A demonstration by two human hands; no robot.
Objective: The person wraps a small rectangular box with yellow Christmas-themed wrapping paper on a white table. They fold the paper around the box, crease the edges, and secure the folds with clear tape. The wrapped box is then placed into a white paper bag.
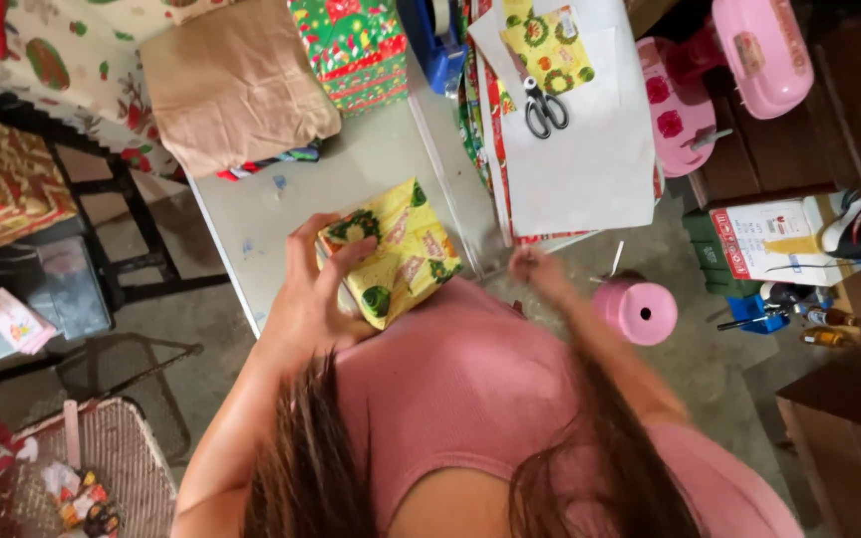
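My left hand (308,294) grips a small box wrapped in yellow paper with green wreaths (393,253), holding it against the near edge of the white table (251,219), close to my pink top. My right hand (533,267) hovers just right of the box with its fingers pinched together; it is blurred and I cannot make out anything in it. Black-handled scissors (544,108) lie on a white sheet of paper (590,159) farther back on the table, beside a scrap of the same yellow wreath paper (547,45).
A folded brown paper bag (234,85), a green and red wrapped box (356,50) and a blue tape dispenser (434,40) sit at the table's back. A pink stool (638,311) stands on the floor to the right, a wicker basket (102,458) at lower left.
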